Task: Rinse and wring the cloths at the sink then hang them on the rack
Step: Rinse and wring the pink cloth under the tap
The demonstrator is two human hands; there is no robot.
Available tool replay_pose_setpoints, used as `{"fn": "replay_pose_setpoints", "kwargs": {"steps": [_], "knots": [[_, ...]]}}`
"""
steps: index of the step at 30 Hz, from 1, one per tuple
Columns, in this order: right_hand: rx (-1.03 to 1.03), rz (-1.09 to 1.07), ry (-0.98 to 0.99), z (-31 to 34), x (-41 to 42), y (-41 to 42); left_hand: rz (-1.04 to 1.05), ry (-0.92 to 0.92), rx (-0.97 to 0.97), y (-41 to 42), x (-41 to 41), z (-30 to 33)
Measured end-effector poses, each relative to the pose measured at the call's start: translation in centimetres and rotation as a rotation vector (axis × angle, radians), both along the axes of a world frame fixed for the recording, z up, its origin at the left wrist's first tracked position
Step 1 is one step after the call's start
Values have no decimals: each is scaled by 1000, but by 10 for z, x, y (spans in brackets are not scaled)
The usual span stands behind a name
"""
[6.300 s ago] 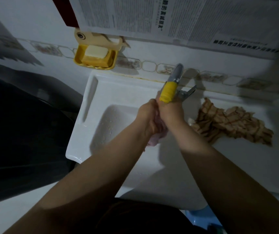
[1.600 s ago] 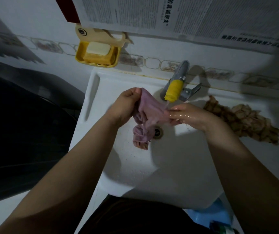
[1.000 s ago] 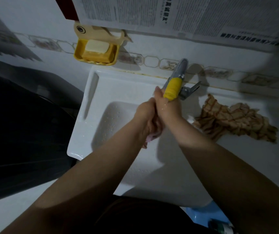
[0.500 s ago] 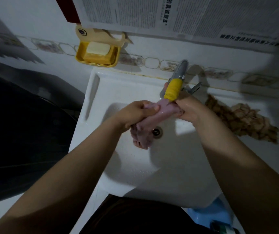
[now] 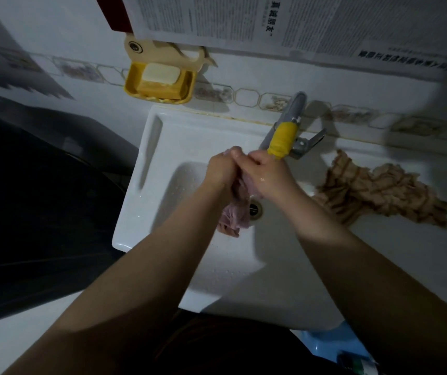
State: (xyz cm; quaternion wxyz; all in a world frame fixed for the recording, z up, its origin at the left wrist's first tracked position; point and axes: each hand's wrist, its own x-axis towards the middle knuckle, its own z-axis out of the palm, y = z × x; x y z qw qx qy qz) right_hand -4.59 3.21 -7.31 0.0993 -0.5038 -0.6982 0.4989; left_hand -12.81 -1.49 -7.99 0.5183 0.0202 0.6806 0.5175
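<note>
Both hands meet just in front of the tap (image 5: pixel 284 136), over the basin of the sink (image 5: pixel 162 136). The left hand (image 5: pixel 221 171) and the right hand (image 5: pixel 267 173) each have their fingers curled tight round the pink cloth (image 5: pixel 234 212), so each grip is clenched on the fabric, knuckles nearly touching. The upper part of the cloth is bunched inside the two fists; its loose tail hangs below them, down toward the drain (image 5: pixel 254 208), which sits below and in front of the tap.

This looks like the wringing step for the pink cloth. To do it well, the hands should twist in opposite directions while staying over the basin, so the squeezed water falls near the drain and not onto the sink's rim. The hanging tail holds water too, so it seems wise to shift the grip lower and twist again. Whether the tap is running cannot be told from here; if it is, the cloth should be kept out from under it while wringing.

The second, brown checked cloth (image 5: pixel 379 190) lies crumpled on the tabletop to the right of the tap, apparently awaiting its turn. No rack is in view.
</note>
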Motion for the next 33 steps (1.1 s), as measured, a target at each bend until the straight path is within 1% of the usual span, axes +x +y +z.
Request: {"fn": "replay_pose_setpoints", "kwargs": {"steps": [1,2,4,5,8,10,12,13,17,18,19,20,22,23,24,27,30,33], "knots": [[66,-17,4,-1,-4,-6,15,-75,9,3,9,-1],[111,-101,7,-5,-6,-5,30,-127,22,5,18,-1],[112,-309,74,-8,-7,1,75,-178,-9,5,29,-2],[131,-326,95,-11,-8,0,86,-206,-26,4,30,-3],[224,-113,26,-17,-9,-12,47,-259,22,2,23,-7],[183,-195,-18,-20,-9,-1,78,-342,23,3,27,0],[93,-313,23,-19,-8,13,108,-370,16,7,33,7],[104,-324,47,-17,-8,12,107,-370,33,9,35,6],[194,-203,-25,-17,-9,-5,165,-408,103,11,23,8],[165,-218,-64,-14,-9,1,119,-424,107,10,20,10],[115,-245,-79,-13,-9,13,27,-428,83,8,18,12],[54,-251,-44,-11,-6,26,-70,-442,62,6,17,16],[-111,-242,137,-3,1,43,-161,-453,42,3,7,16],[-201,-253,219,-1,7,45,-159,-458,48,2,1,15],[-276,-242,243,-2,13,47,-139,-466,61,0,-5,15],[-367,-135,154,-13,32,51,-142,-436,95,-8,-20,11],[-519,-33,255,-16,40,55,-165,-417,140,-11,-28,8],[-502,-13,160,-19,40,51,-163,-393,133,-12,-32,7]]}}
